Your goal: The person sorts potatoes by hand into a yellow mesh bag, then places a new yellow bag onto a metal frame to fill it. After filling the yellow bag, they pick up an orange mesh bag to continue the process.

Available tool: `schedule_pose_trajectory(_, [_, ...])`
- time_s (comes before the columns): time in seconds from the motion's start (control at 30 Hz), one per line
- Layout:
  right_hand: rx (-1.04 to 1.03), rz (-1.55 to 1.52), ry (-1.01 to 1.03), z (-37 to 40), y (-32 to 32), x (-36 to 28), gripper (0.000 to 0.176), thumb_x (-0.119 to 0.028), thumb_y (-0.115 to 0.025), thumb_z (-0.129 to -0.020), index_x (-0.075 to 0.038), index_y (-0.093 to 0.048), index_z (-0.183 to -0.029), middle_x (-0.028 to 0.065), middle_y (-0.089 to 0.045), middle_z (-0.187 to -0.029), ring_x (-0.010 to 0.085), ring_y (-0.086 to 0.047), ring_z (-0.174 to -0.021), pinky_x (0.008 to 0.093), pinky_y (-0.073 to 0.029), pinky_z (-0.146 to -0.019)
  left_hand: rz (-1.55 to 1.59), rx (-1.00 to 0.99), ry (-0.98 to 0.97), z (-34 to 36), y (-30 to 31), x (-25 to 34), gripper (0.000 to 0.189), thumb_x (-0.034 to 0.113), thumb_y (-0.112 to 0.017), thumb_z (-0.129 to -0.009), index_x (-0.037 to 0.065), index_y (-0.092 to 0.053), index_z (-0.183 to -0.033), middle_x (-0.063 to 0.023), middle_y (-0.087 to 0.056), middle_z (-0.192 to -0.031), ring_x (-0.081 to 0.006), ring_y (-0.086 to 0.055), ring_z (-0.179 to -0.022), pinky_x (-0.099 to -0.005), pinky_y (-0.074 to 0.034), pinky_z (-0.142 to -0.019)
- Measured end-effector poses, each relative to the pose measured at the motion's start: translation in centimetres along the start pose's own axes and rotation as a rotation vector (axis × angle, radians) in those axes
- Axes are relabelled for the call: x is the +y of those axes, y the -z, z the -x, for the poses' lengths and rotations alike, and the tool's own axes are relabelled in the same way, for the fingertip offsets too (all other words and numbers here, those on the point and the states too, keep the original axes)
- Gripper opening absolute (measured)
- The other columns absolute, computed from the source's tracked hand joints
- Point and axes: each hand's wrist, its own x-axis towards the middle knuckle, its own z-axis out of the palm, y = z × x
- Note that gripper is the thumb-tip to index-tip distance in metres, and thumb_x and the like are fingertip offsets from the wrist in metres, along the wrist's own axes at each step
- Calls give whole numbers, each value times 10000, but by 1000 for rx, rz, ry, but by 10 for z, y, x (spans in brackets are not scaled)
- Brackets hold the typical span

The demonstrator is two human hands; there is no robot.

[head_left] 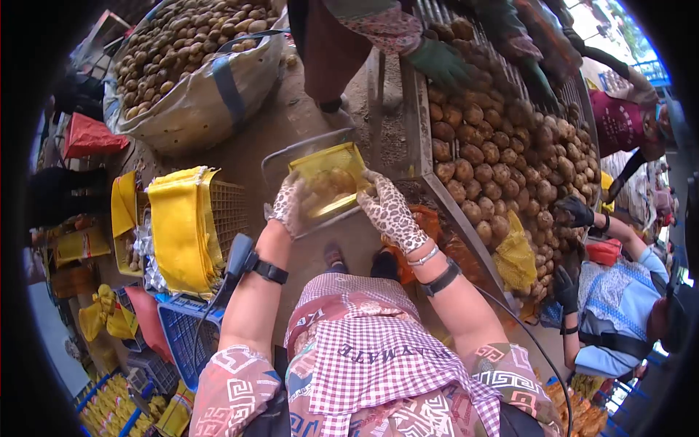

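A yellow box-shaped container or mesh bag (pixel 348 156) with potatoes (pixel 333 182) inside is held between my two gloved hands, over a grey-rimmed crate (pixel 275 162). My left hand (pixel 291 202), in a spotted glove, is closed on its left side, with the fingers partly blurred. On the right side, my right hand (pixel 389 211) in a leopard-print glove grips its edge with the fingertips. The lower part of the container is blurred.
Potatoes cover a metal-framed sorting table (pixel 455 211) at the right, where gloved co-workers' hands (pixel 444 64) reach in. A big white sack (pixel 182 116) of potatoes stands upper left. Yellow bags (pixel 182 226) lie on a crate at the left, above a blue crate (pixel 178 331).
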Motion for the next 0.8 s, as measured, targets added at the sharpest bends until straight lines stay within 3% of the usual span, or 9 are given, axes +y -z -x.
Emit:
schedule_pose_trajectory(0.17, [597,516,341,96,100,43,439,-123,-689,-742,-41,-594,-1162,187,-567,-1197,364,-527,-1122,446,-395,-994,16,-79,-77,0,29,-27,379,248,-552,-930,107,-482,-1275,-73,-575,-1132,-177,-578,-939,-329,-493,-784])
schedule_pose_trajectory(0.3, [910,929,-196,173,194,81,653,-237,-745,-700,-71,-515,-1288,194,-432,-1364,378,-379,-1267,529,-266,-1067,-142,-350,-190,33,-10,-25,434,319,-588,-911,75,-502,-1259,-99,-587,-1156,-210,-594,-991,-364,-498,-847])
schedule_pose_trajectory(0.4, [897,977,-580,195,229,142,658,-254,-734,-722,-75,-499,-1310,193,-431,-1369,368,-399,-1270,492,-300,-1072,-290,-624,-122,65,-83,-25,614,396,-651,-857,61,-445,-1328,-112,-565,-1194,-223,-588,-1019,-365,-497,-858])
schedule_pose_trajectory(0.47, [451,575,-742,201,240,159,624,-234,-708,-741,-65,-501,-1304,203,-471,-1334,349,-468,-1223,435,-365,-1044,-360,-825,-8,84,-135,-31,813,445,-715,-788,83,-339,-1411,-123,-493,-1290,-223,-574,-1048,-362,-499,-863])
schedule_pose_trajectory(0.53, [529,496,-634,209,237,183,569,-176,-678,-743,-32,-521,-1270,217,-519,-1277,339,-522,-1169,390,-413,-1008,-452,-1006,104,103,-190,-39,971,462,-756,-731,118,-224,-1467,-145,-365,-1413,-277,-549,-1099,-392,-494,-872])
schedule_pose_trajectory(0.6, [914,463,-419,215,230,179,528,-67,-677,-712,7,-543,-1218,234,-559,-1197,351,-527,-1146,398,-410,-1005,-494,-1165,142,113,-232,-56,1036,462,-769,-722,144,-155,-1492,-159,-247,-1493,-332,-474,-1205,-414,-484,-895])
schedule_pose_trajectory(0.67, [998,351,-288,212,230,135,452,-33,-695,-686,13,-589,-1124,208,-605,-1096,353,-585,-1042,408,-477,-912,-589,-1187,145,126,-275,-68,1120,483,-784,-691,172,-81,-1506,-119,-226,-1504,-272,-466,-1210,-421,-482,-889])
schedule_pose_trajectory(0.77, [789,375,114,182,212,88,416,-119,-729,-710,-17,-609,-1095,198,-612,-1028,368,-588,-993,417,-479,-884,-441,-972,338,114,-303,-96,777,229,-731,-823,114,-273,-1440,-100,-398,-1375,-223,-465,-1204,-332,-437,-966])
schedule_pose_trajectory(0.8, [630,196,-73,167,196,80,472,-170,-738,-714,-20,-590,-1136,204,-607,-1043,390,-566,-1017,436,-454,-917,-286,-835,242,118,-312,-103,601,148,-696,-842,96,-389,-1356,-77,-519,-1249,-201,-523,-1138,-330,-476,-919])
